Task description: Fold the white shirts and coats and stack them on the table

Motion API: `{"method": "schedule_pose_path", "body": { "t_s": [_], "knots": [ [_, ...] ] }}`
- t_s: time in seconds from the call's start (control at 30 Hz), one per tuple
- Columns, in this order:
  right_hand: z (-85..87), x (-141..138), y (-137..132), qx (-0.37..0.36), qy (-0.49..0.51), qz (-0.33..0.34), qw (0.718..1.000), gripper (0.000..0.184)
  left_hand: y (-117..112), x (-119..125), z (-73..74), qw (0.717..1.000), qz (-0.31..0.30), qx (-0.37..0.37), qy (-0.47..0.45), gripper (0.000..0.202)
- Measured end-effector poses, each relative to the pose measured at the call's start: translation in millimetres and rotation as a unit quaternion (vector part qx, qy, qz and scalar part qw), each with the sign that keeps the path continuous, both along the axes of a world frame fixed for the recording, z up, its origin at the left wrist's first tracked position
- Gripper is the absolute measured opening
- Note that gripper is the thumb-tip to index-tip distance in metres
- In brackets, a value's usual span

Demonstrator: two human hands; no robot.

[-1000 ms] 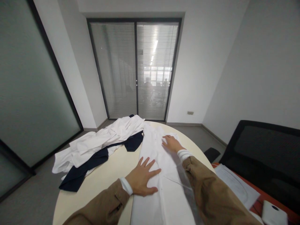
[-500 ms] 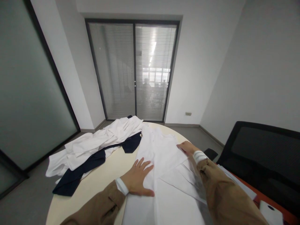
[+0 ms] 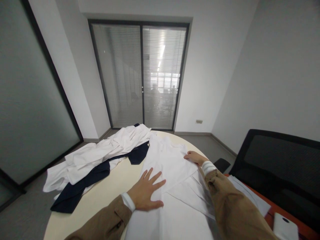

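Note:
A white shirt (image 3: 172,213) lies spread along the round table, with its sleeve folded across the body on the right. My left hand (image 3: 147,190) rests flat on its left part, fingers spread and thumb pointing right. At the shirt's right edge, my right hand (image 3: 196,157) has its fingers closed on the fabric; the fingertips are partly hidden. To the left of my hands is a heap of white clothes (image 3: 100,155), with dark navy cloth (image 3: 87,181) showing underneath.
The cream round table (image 3: 110,193) has its curved edge at the far side. A black mesh chair (image 3: 282,163) with an orange seat stands on the right, holding white papers (image 3: 250,193) and a white device (image 3: 285,226). A glass door with blinds (image 3: 160,100) is behind.
My view has shifted slightly, so most things sit a little further left. My left hand's fingers are spread a bit wider on the shirt; my right hand stays at its right edge.

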State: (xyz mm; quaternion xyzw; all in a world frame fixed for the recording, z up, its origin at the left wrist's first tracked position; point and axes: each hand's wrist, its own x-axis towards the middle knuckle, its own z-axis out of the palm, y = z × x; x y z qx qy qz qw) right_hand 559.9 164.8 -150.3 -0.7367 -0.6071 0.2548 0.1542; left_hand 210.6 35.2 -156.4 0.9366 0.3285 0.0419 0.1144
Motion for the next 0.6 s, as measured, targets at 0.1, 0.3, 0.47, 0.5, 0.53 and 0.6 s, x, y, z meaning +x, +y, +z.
{"method": "schedule_pose_path", "body": {
  "t_s": [0.1,0.3,0.47,0.5,0.53,0.6],
  "knots": [
    [-1.2,-1.6,1.9,-0.008,0.056,-0.017,0.998,0.034,-0.4,0.0,2.2,1.0,-0.006,-0.004,-0.001,0.087],
    [9.9,-10.4,4.5,-0.003,0.094,-0.024,0.995,0.045,-1.9,1.2,7.4,1.0,0.003,-0.024,0.015,0.1],
    [31.9,-24.7,7.5,-0.018,0.077,0.011,0.997,0.055,-2.3,-0.1,6.9,1.0,0.002,-0.023,0.014,0.097],
    [35.4,-29.0,8.9,-0.018,0.065,0.017,0.998,0.059,-2.6,-0.3,6.8,1.0,0.001,-0.023,0.013,0.096],
    [38.0,-33.9,10.5,-0.018,0.051,0.022,0.998,0.062,-2.9,-0.3,6.8,1.0,0.001,-0.022,0.012,0.095],
    [40.5,-45.8,14.3,-0.013,0.024,0.029,0.999,0.063,-3.3,-0.4,6.8,1.0,0.0,-0.022,0.01,0.095]
  ]
}}
